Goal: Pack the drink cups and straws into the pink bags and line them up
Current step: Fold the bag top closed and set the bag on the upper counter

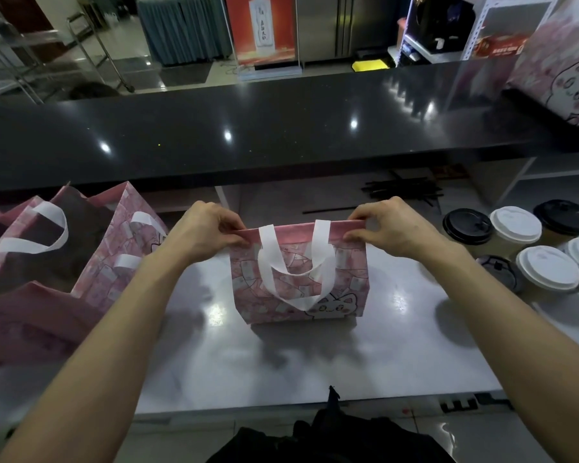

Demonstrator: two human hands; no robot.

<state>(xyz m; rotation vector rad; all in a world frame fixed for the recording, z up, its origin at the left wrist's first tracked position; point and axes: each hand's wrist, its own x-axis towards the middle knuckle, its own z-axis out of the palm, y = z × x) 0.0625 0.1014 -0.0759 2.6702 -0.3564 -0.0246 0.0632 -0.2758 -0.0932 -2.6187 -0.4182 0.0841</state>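
While both hands pinch the pink bag shut, its contents stay hidden.

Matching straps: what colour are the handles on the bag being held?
White handles, clearest in the head view.

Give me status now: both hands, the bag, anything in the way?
Left hand and right hand pinch the pink bag top rim. Bag upright on counter. Cups wait right. Path clear.

Drink shop — service counter, lidded cups.
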